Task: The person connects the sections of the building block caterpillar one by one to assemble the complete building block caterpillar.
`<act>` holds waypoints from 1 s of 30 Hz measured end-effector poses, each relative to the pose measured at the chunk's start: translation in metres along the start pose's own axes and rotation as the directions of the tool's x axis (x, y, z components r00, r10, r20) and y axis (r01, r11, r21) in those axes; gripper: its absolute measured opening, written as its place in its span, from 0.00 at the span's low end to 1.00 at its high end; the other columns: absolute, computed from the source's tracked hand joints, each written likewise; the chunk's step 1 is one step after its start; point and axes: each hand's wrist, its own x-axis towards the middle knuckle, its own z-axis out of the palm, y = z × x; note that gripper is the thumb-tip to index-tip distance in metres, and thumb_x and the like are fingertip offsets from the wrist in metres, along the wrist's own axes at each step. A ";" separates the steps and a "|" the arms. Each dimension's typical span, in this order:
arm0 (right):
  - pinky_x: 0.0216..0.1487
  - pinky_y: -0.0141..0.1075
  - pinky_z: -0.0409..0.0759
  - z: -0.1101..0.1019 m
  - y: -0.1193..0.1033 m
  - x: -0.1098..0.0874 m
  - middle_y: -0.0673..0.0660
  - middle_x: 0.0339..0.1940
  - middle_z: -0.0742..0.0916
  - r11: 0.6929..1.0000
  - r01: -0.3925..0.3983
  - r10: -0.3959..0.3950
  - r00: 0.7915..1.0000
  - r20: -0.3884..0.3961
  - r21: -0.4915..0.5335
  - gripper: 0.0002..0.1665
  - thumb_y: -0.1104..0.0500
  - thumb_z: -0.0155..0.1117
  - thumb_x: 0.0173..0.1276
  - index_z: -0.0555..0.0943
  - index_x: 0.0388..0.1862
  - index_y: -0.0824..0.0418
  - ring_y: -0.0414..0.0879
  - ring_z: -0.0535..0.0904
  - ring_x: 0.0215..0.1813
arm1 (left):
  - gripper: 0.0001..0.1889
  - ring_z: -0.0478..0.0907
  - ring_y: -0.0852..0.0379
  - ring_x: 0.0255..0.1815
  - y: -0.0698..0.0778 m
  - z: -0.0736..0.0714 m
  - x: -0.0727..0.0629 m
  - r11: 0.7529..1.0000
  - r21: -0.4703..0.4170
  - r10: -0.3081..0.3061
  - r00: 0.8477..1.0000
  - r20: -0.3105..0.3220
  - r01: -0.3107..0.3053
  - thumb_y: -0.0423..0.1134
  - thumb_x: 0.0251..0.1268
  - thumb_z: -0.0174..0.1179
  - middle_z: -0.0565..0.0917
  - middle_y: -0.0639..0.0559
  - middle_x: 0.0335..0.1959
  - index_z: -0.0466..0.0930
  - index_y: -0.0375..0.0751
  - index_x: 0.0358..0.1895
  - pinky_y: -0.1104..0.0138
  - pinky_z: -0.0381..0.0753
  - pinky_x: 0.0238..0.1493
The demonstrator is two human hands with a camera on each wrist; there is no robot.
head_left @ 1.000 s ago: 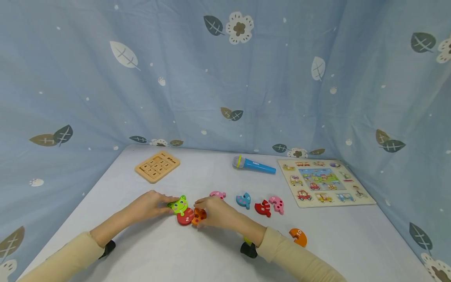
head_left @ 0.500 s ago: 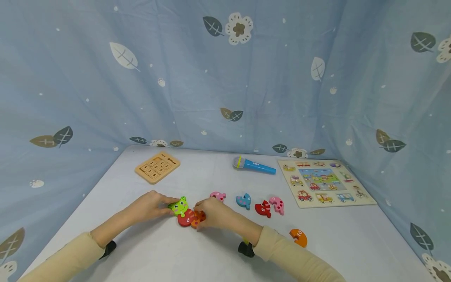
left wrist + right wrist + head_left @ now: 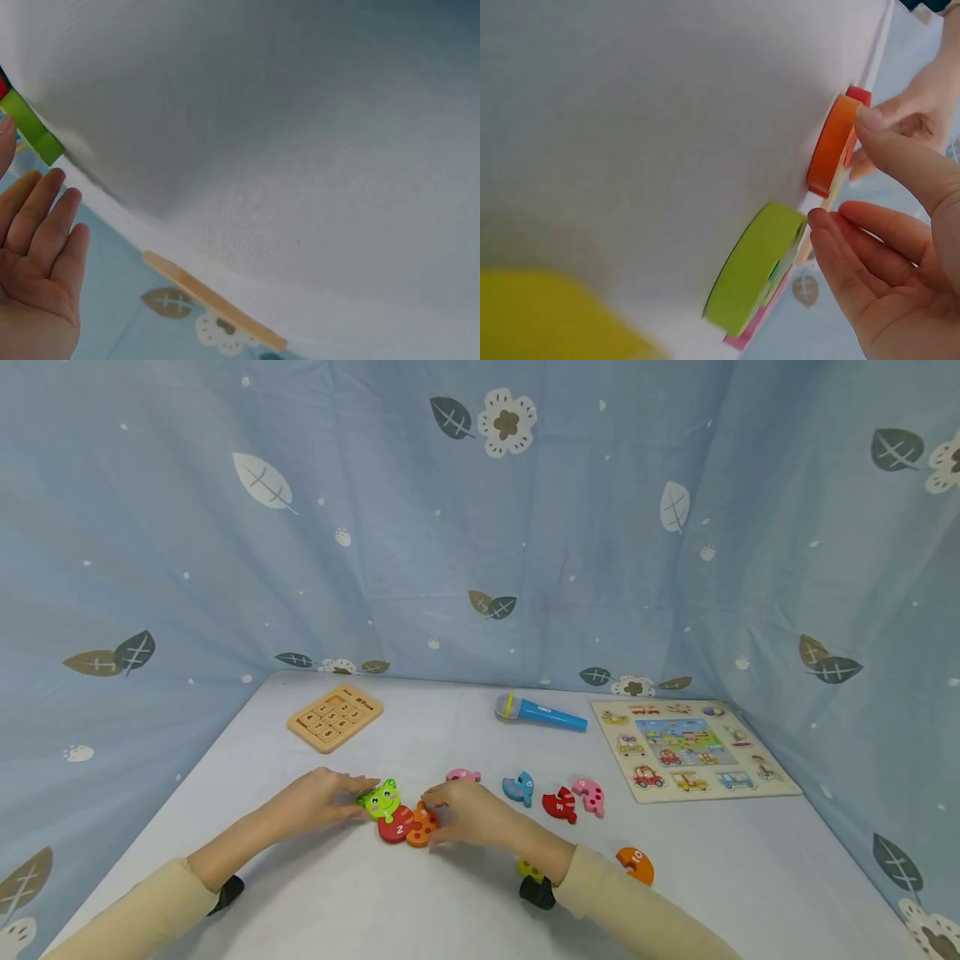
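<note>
A green animal-face puzzle piece, a red piece numbered 2 and a spotted orange piece lie joined in a row. My left hand is at the face piece, fingertips and thumb right at its left edge, fingers fairly straight in the left wrist view. Beside the orange piece is my right hand, its thumb and fingers spread apart. In the right wrist view the thumb overlaps the orange piece, and the fingertips are close to a lime-green piece, which the hand hides in the head view.
Loose pieces lie to the right: pink, blue, red, another pink and orange. A yellow piece is by the right wrist. Behind are a wooden number board, toy microphone and picture puzzle.
The orange piece has settled against the red piece. My right hand has let go of it and drawn slightly right. My left hand has stayed at the face piece.
</note>
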 end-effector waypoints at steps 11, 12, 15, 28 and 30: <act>0.51 0.22 0.77 0.001 0.005 -0.010 0.51 0.52 0.86 0.998 0.049 -0.049 0.999 0.005 0.025 0.27 0.57 0.76 0.56 0.83 0.55 0.64 0.37 0.80 0.54 | 0.29 0.78 0.36 0.54 0.008 0.000 -0.002 0.998 -0.041 -0.043 0.999 0.014 0.043 0.55 0.53 0.69 0.83 0.42 0.53 0.82 0.43 0.56 0.48 0.78 0.55; 0.51 0.22 0.77 0.002 0.004 -0.010 0.51 0.52 0.86 0.999 0.046 -0.046 0.999 0.014 0.024 0.27 0.57 0.76 0.56 0.82 0.55 0.64 0.37 0.80 0.55 | 0.29 0.79 0.37 0.54 0.009 0.001 -0.002 0.998 -0.037 -0.042 0.999 0.015 0.043 0.56 0.53 0.69 0.83 0.43 0.52 0.82 0.43 0.56 0.48 0.79 0.54; 0.53 0.23 0.77 0.002 0.000 -0.011 0.51 0.53 0.85 0.999 0.032 -0.032 0.999 0.035 0.007 0.27 0.57 0.75 0.57 0.82 0.56 0.63 0.38 0.80 0.56 | 0.32 0.80 0.37 0.52 0.012 0.003 -0.001 0.999 -0.024 -0.036 0.999 0.018 0.036 0.59 0.50 0.69 0.83 0.43 0.52 0.82 0.41 0.56 0.49 0.80 0.53; 0.54 0.24 0.77 0.003 -0.005 -0.014 0.51 0.53 0.85 0.999 0.046 -0.045 0.998 0.048 -0.023 0.26 0.58 0.74 0.59 0.82 0.56 0.63 0.38 0.79 0.56 | 0.36 0.79 0.36 0.53 0.010 0.004 0.001 0.999 -0.018 -0.040 0.999 0.033 0.040 0.64 0.49 0.65 0.83 0.43 0.53 0.82 0.42 0.56 0.47 0.78 0.54; 0.54 0.25 0.77 0.003 -0.003 -0.015 0.51 0.53 0.85 0.998 0.057 -0.057 0.998 0.039 -0.016 0.26 0.57 0.74 0.59 0.82 0.56 0.63 0.38 0.79 0.56 | 0.36 0.79 0.36 0.54 0.010 0.004 0.001 0.999 -0.023 -0.044 0.998 0.034 0.044 0.65 0.49 0.65 0.83 0.43 0.53 0.81 0.42 0.57 0.47 0.78 0.54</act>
